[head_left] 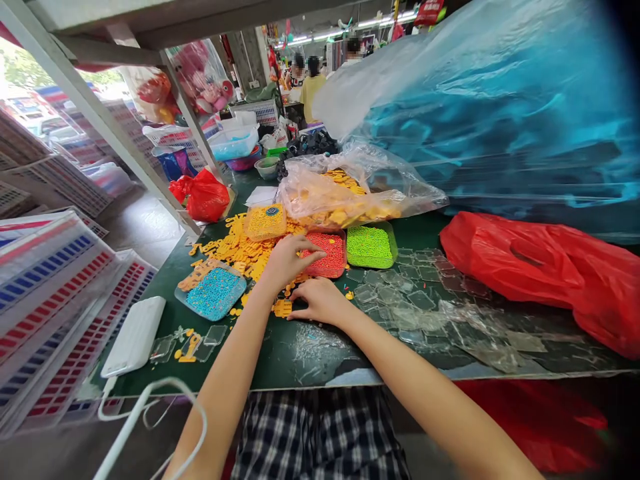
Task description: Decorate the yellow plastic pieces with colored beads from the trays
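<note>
My left hand reaches over the near-left side of a clear tray of red beads, its thumb and finger apart with red showing between them. Close below it, my right hand curls at the table and has thumb and finger at the edge of a small yellow-orange plastic piece. A heap of similar yellow-orange plastic pieces spreads to the left. Around it stand trays of blue beads, yellow-orange beads and green beads. Whether any bead is in my left fingers is too small to tell.
Flat clear plastic pieces lie to the right, beside a red plastic bag. Behind are an open clear bag of yellow parts and a large blue-filled bag. A white power bank with cable lies left.
</note>
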`<act>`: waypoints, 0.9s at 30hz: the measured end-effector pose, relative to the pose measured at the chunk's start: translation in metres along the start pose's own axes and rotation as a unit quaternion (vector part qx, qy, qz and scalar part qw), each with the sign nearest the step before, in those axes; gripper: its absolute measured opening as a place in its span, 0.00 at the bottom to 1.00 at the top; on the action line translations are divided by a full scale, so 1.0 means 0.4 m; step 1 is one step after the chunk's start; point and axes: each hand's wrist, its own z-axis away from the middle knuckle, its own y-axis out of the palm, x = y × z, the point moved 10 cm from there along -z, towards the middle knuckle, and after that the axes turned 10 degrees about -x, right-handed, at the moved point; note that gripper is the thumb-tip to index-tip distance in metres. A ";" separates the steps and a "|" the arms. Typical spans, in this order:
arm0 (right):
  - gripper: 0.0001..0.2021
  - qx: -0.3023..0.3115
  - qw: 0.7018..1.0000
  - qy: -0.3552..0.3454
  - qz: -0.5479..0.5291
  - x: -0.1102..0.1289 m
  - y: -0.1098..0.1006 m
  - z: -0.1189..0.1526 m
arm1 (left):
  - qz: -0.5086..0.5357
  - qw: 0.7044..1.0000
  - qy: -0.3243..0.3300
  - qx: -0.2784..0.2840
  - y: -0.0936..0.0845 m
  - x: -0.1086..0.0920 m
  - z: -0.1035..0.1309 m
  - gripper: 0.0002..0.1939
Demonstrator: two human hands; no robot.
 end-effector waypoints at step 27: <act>0.15 0.032 0.999 -0.031 -0.001 0.032 0.013 0.009 | 0.013 0.993 -0.095 0.067 0.011 0.145 0.309 0.08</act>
